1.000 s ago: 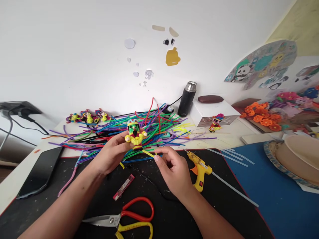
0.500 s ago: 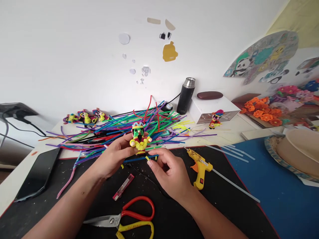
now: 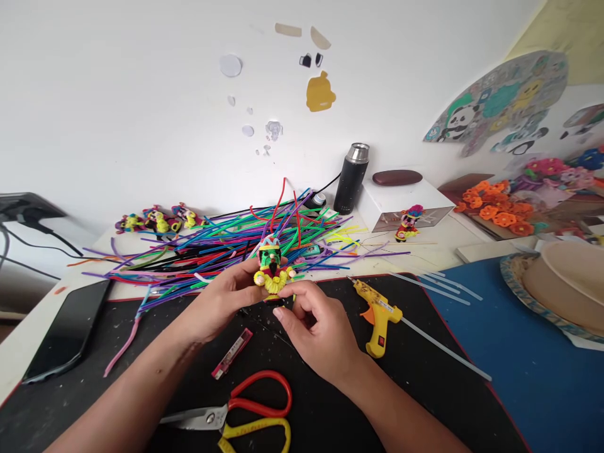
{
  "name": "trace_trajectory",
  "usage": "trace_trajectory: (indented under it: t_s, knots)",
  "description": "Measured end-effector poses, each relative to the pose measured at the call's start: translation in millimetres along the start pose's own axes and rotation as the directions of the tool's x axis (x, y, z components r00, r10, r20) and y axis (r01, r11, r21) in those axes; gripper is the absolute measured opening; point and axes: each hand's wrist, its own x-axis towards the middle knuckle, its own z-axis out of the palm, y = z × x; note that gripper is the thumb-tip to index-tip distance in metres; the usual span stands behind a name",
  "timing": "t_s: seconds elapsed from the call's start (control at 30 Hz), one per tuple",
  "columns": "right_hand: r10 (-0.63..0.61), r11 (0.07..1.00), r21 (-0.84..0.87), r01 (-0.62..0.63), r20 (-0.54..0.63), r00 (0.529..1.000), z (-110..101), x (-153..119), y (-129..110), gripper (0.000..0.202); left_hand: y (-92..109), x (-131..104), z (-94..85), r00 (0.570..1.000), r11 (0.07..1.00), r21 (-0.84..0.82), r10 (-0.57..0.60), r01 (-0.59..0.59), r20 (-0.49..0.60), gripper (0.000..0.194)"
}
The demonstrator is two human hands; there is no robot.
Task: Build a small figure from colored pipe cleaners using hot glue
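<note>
Head view: small pipe-cleaner figure (image 3: 272, 272) upright above the black mat (image 3: 330, 415), clamped from behind in left hand (image 3: 221, 302) fingers. Right hand (image 3: 316, 324) now closer than a second ago, fingers pinched together at the figure's base; loose yellow strand no longer showing. Glue gun (image 3: 377, 314) just right, scissors (image 3: 245, 412) nearer the camera.

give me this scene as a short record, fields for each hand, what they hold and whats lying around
left hand: holds a small pipe-cleaner figure upright above the mat
right hand: fingers pinched at the figure's base
surface: black mat on a white table
behind the hands: loose pile of coloured pipe cleaners
right of the hands: yellow glue gun lying on the mat
near edge: scissors with red and yellow handles
far left: dark phone, flat
</note>
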Motion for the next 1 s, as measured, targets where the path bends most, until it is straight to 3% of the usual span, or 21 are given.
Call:
trace_trajectory:
  t_s: [0.7,1.0]
  knots:
    - [0.026,1.0,-0.018,-0.025,0.023,0.999,1.1,-0.8,-1.5,0.012,2.0,0.9,14.0,0.999,0.991,-0.132,-0.036,0.035,-0.01,0.024]
    - [-0.001,0.996,-0.093,0.0,-0.017,1.0,2.4,-1.5,-0.1,0.007,-0.8,0.5,23.6,0.995,0.976,-0.205,-0.088,0.076,-0.051,0.023]
